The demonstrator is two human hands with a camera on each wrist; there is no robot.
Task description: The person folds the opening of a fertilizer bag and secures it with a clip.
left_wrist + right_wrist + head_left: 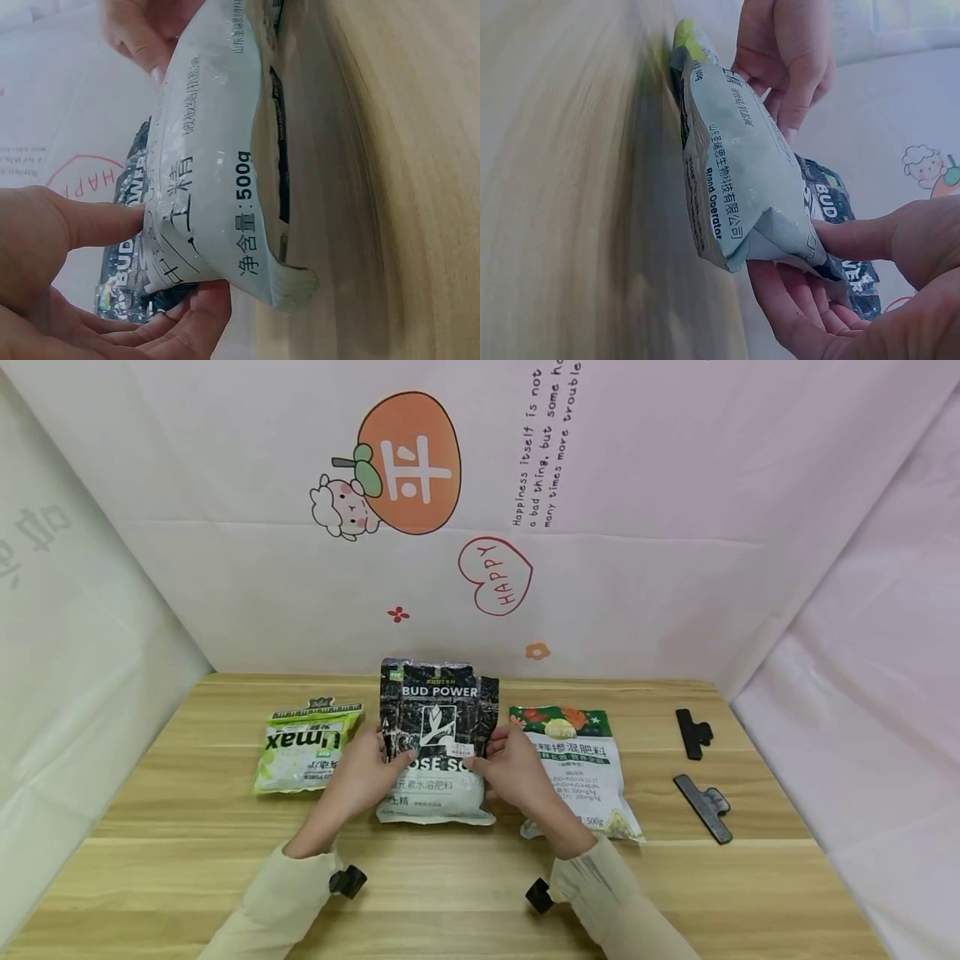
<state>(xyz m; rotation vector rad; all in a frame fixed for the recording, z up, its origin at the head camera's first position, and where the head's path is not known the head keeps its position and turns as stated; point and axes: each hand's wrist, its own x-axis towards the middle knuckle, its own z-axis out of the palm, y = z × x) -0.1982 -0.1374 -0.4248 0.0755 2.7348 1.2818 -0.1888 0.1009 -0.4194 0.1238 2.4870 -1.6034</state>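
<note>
A black and white fertilizer bag (435, 793) marked BUD POWER stands tilted in the middle of the head view, its black top part creased. My left hand (367, 768) grips its left side, thumb on the front and fingers behind. On the other side my right hand (521, 768) pinches the bag the same way. From the left wrist, the pale lower part of the bag (214, 150) shows "500g", and its bottom edge is close to the tabletop. The right wrist view shows the bag's bottom fold (712, 187); whether it touches the table I cannot tell.
To the left lies a green and white Umax bag (300, 756) with a clip (318, 708) along its top. A white bag with a green top (577, 760) lies right, partly behind my right hand. Two black clips (693, 735) (703, 808) lie farther right on the wooden table (450, 893).
</note>
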